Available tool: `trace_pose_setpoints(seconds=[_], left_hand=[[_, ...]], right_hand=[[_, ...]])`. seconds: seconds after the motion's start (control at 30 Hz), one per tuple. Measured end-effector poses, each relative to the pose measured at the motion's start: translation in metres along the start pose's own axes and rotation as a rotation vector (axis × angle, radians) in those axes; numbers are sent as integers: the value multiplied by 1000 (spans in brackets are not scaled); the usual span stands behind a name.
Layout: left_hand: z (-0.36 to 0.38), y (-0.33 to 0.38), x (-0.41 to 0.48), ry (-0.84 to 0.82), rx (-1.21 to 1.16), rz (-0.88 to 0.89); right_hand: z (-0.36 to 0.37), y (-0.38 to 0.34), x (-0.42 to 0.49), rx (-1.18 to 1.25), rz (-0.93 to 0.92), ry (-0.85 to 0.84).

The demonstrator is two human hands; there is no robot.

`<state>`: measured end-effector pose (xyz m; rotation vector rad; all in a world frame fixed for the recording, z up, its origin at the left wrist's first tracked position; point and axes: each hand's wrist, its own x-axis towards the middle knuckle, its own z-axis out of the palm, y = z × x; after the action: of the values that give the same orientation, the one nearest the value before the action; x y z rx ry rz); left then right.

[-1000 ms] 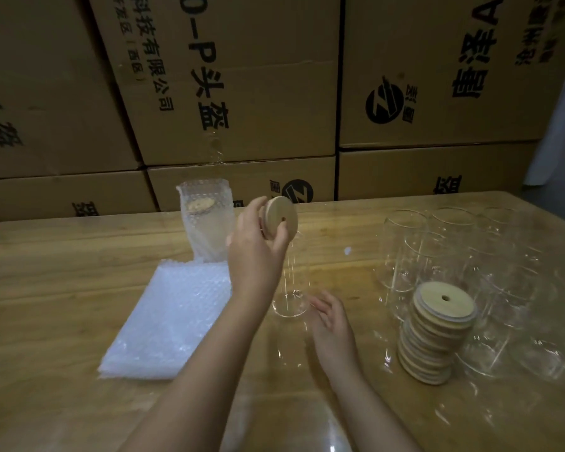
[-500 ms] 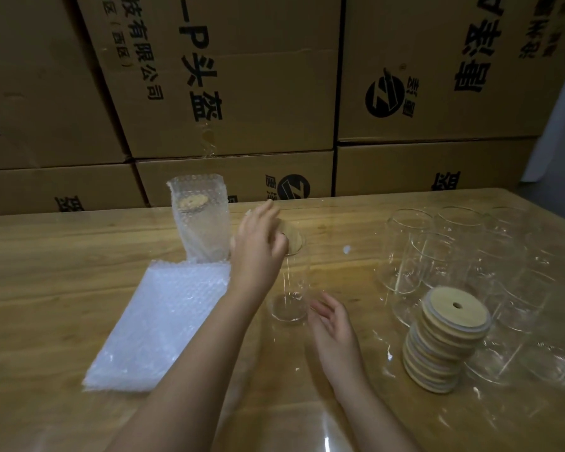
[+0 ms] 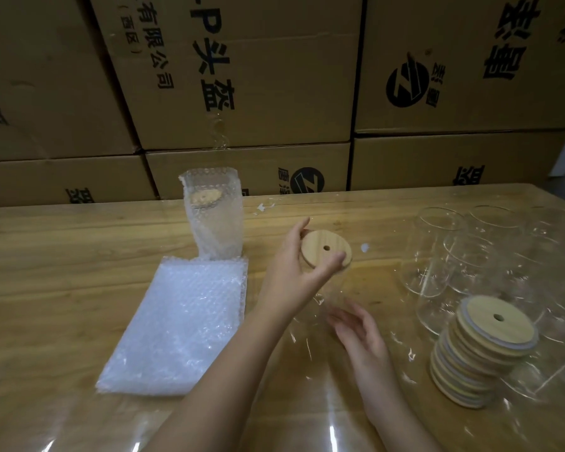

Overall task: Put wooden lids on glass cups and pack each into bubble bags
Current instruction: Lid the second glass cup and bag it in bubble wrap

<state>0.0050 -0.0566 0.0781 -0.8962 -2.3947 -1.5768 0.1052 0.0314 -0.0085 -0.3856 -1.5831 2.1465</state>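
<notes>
A wooden lid point(image 3: 326, 252) sits atop a glass cup point(image 3: 320, 300) near the desk's point(image 3: 46, 256) middle, its rim pinched by the left hand point(image 3: 291, 272). The right hand point(image 3: 356, 331), fingers loosely spread, is at the cup's base; contact cannot be told. A stack of lids point(image 3: 480, 350) and empty cups point(image 3: 437, 249) stand toward the right edge. Flat bubble bags point(image 3: 177, 324) and a bagged cup point(image 3: 212, 216) lie left, with cardboard boxes point(image 3: 242, 76) behind the far edge.
</notes>
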Motion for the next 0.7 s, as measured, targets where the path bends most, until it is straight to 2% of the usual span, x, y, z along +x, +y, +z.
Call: trace_pose_setpoints(seconds=[0.17, 0.37, 0.6, 0.7], left_hand=[[6, -4, 0, 78, -90, -20], [3, -14, 3, 171, -304, -145], [0, -18, 5, 117, -372, -147], [-8, -18, 4, 12, -310, -181]], right_hand=[[2, 0, -2, -55, -10, -48], [3, -3, -2, -84, -6, -75], [5, -6, -1, -85, 6, -66], [5, -6, -1, -102, 5, -66]])
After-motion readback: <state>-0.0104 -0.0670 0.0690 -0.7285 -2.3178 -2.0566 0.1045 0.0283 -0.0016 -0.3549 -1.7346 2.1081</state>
